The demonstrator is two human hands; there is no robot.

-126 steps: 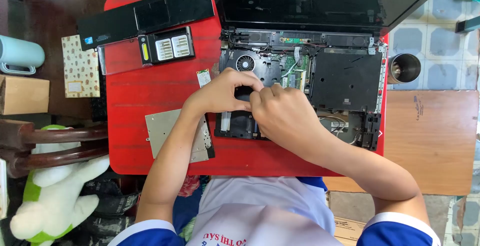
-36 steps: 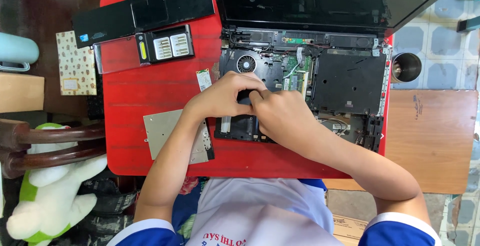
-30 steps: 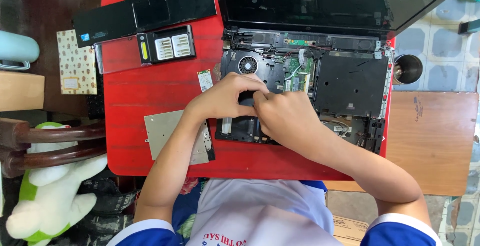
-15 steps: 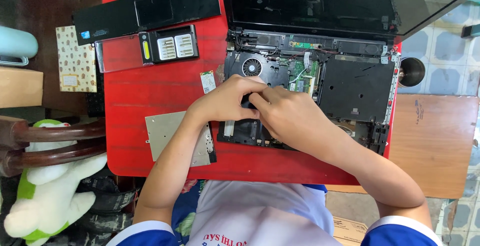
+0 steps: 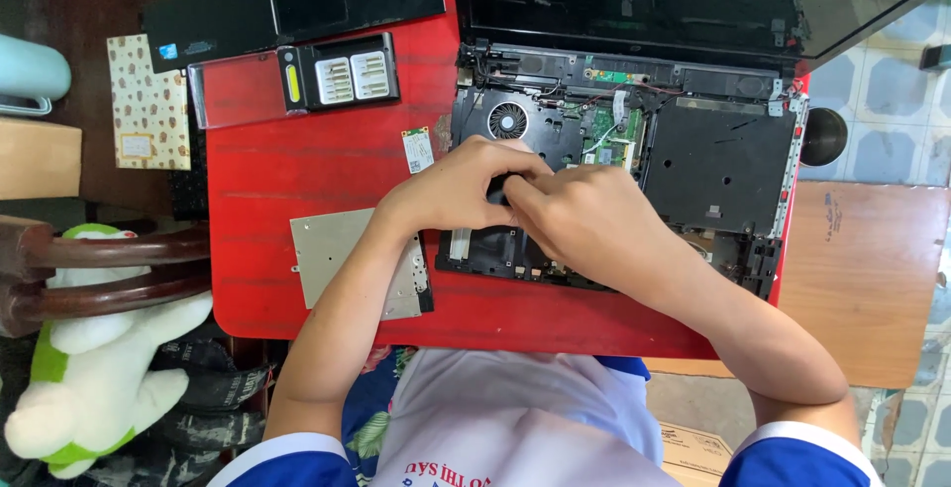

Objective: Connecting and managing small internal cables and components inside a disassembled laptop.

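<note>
Both hands meet over the opened laptop [image 5: 693, 150] on the red surface [image 5: 327, 165] — left hand [image 5: 461, 190] and right hand [image 5: 584, 224] pinch a small dark part [image 5: 498, 190] between fingertips, grip narrow.

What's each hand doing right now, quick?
Left hand: closed on a small dark part over the opened laptop.
Right hand: fingers curled onto the same dark part.

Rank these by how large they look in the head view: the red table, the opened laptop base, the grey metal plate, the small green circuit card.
1. red table
2. opened laptop base, partly hidden by both hands
3. grey metal plate, partly under the left forearm
4. small green circuit card

All lie at about the same height, so this order looks reliable.
</note>
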